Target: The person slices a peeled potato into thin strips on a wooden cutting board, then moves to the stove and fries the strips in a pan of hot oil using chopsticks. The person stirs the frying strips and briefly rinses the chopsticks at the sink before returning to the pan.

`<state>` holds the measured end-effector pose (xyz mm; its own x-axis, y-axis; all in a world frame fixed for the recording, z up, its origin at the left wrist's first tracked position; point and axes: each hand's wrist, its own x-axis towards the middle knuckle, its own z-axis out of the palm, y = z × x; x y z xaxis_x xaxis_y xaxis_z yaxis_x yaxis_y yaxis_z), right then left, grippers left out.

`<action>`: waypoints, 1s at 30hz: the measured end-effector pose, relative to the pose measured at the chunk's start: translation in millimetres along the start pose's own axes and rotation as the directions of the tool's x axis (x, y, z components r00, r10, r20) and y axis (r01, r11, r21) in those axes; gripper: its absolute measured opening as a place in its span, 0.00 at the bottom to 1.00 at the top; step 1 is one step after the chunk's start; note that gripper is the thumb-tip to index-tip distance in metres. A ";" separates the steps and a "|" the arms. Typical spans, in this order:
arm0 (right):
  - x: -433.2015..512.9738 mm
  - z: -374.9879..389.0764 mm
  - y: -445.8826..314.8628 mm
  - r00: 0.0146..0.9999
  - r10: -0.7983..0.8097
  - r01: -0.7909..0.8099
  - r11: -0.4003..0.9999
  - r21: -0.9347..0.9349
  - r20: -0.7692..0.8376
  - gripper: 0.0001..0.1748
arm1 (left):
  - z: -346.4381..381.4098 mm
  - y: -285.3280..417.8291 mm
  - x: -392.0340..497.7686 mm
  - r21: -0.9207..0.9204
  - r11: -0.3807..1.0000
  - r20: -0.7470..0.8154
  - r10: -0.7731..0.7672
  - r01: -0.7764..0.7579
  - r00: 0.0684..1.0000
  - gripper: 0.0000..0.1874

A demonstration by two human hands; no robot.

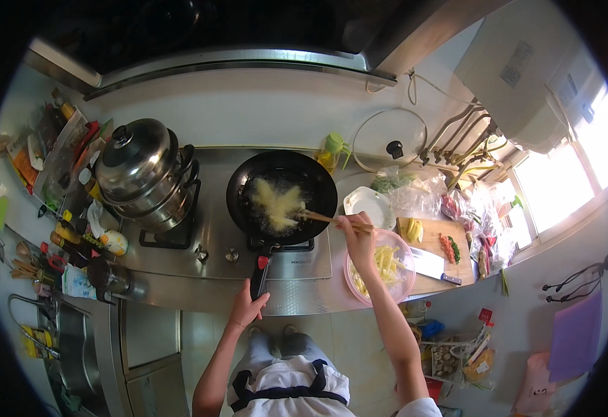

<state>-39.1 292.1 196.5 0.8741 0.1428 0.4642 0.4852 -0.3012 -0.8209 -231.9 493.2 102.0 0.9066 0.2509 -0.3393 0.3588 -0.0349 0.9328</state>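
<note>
A black wok (237, 208) sits on the right burner, with a pale yellow mass of food (278, 206) amid bubbling oil in it. My left hand (246, 305) grips the end of the wok's black handle (258, 279). In my right hand (358, 242) is a pair of wooden chopsticks (320, 216), whose tips reach into the wok at the food's right side. Below my right wrist stands a pink-rimmed plastic bowl (412, 268) holding pale yellow strips (387, 260), probably potato. My forearm covers part of that bowl.
A lidded steel steamer pot (137, 172) occupies the left burner. On the right are a white plate (369, 206), a cutting board (429, 281) with chopped peppers (449, 247), and a cleaver (431, 266). An oil jug (332, 151) and a glass lid (382, 138) stand behind.
</note>
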 end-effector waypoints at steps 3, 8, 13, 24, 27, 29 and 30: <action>-2.6 7.4 5.1 0.992 -0.084 0.087 0.996 -0.029 0.096 0.09 | 2.1 0.6 -0.4 -0.012 1.000 -0.021 0.008 -0.008 1.000 0.30; 0.8 22.7 3.3 0.995 0.019 -0.022 0.999 0.025 0.098 0.09 | 1.3 8.3 -2.9 0.002 1.000 -0.019 0.019 -0.019 1.000 0.25; 9.2 13.3 23.7 0.987 0.130 -0.127 0.991 0.038 -0.093 0.13 | 0.1 8.0 -1.7 0.033 0.999 0.008 0.012 -0.012 1.000 0.26; 0.8 -7.1 25.7 0.986 0.114 -0.112 0.993 0.026 -0.121 0.11 | -0.1 -5.3 2.3 0.008 1.000 0.003 0.002 -0.002 1.000 0.34; -3.4 4.3 14.8 0.994 0.095 -0.091 0.994 0.065 -0.050 0.11 | -0.6 -5.1 2.1 0.018 1.000 -0.001 0.004 -0.004 1.000 0.34; -4.8 15.9 14.0 0.995 0.094 -0.093 0.994 0.065 -0.021 0.11 | -0.3 -3.2 1.4 0.025 1.000 -0.002 0.012 -0.012 1.000 0.33; -4.9 22.3 10.2 0.990 0.139 -0.135 0.977 0.168 -0.015 0.11 | 0.4 1.3 -0.1 0.031 0.999 -0.002 0.018 -0.018 1.000 0.32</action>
<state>-38.0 309.3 178.4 0.9327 0.0855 0.3505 0.3599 -0.1550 -0.9200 -231.4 492.8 103.2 0.9122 0.2526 -0.3225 0.3496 -0.0695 0.9343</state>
